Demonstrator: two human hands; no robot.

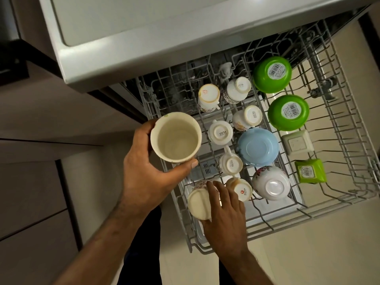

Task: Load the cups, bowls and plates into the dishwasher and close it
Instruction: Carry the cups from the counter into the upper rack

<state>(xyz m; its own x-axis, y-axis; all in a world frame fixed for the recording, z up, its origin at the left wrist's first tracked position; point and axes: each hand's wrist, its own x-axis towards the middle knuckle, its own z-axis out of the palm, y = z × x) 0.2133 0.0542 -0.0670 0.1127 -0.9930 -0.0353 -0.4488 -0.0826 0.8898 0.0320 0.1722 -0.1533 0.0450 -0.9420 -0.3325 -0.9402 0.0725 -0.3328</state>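
My left grip (148, 173) is holding the big cup (175, 138) mouth-up, left of the rack (345, 128); right grip (224, 212) is clasping the flowery cup (198, 200).

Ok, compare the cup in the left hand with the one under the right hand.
The plain cream cup, gripped by the left hand, is mouth-up and not yet racked. The floral cup, held by the right hand, lies base-up in the rack. The plain cream cup shows no print, while the floral cup has a flower pattern. Both are cream.

Home kitchen, prob.: dishwasher rack (337, 128) under counter (144, 38).
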